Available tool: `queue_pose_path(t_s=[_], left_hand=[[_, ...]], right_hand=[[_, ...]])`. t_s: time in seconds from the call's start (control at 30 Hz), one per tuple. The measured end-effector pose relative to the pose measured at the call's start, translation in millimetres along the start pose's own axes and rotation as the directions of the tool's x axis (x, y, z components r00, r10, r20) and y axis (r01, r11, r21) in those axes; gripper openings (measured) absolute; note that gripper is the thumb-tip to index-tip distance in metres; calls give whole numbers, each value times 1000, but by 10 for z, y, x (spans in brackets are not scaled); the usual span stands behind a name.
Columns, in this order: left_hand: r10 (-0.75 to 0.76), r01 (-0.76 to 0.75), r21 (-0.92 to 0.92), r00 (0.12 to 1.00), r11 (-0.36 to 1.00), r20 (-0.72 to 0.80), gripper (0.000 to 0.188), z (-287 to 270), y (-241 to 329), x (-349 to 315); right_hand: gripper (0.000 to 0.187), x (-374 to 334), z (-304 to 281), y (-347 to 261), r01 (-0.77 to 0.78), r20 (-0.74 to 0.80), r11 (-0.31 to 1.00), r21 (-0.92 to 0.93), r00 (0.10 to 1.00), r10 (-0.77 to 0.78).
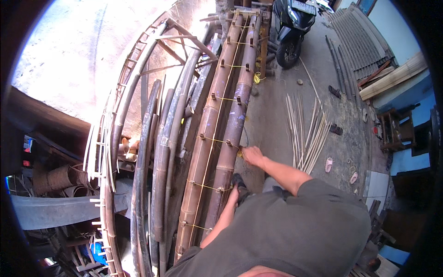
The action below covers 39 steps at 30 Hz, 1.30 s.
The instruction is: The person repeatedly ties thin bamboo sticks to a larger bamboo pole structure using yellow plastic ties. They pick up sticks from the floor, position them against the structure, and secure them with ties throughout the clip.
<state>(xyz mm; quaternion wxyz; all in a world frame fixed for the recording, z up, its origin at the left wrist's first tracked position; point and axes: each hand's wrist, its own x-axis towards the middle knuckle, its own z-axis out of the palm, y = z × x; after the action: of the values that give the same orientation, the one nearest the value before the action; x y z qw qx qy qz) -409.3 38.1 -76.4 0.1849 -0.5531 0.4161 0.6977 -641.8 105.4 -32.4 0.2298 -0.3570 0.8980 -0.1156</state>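
Observation:
Two long brown bamboo poles lie side by side, with small wooden pegs along them. Thin yellow cord runs lengthwise and crosses between the pegs. My right hand is at the right edge of the right-hand pole, beside a peg. Its fingers look closed, and a bit of yellow cord shows just below them; what they hold is too small to tell. My left forearm reaches along the same pole's right side, nearer to me. My left hand is small and partly hidden beside a dark shape.
More bamboo poles and a curved bamboo frame stand to the left. Thin bamboo strips fan across the floor on the right. A black motorbike is parked at the far end. Pink sandals lie at right.

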Motion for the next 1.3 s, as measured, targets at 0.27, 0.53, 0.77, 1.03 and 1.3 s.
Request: queue_pose_path(t_s=[0.27,0.53,0.77,1.03,1.3], left_hand=[[-62,12,-246,979,969,-196,52,111,-59,224],[-116,-138,-452,864,881,-490,50,721,-100,347],[-312,-154,-490,600,858,-737,49,1977,-204,-91],[-114,-282,-417,698,864,-707,52,1982,491,207],[-189,-165,-465,759,869,-623,37,2439,52,303]], right_hand=[[22,501,-101,481,452,148,885,-112,888,-435],[53,969,-1267,1365,443,252,864,238,831,-496],[28,1992,-2594,2356,431,-587,876,216,775,-237],[30,2510,-2616,2119,639,-469,745,194,727,-501],[17,2398,-2393,2151,570,-425,693,441,813,-398]])
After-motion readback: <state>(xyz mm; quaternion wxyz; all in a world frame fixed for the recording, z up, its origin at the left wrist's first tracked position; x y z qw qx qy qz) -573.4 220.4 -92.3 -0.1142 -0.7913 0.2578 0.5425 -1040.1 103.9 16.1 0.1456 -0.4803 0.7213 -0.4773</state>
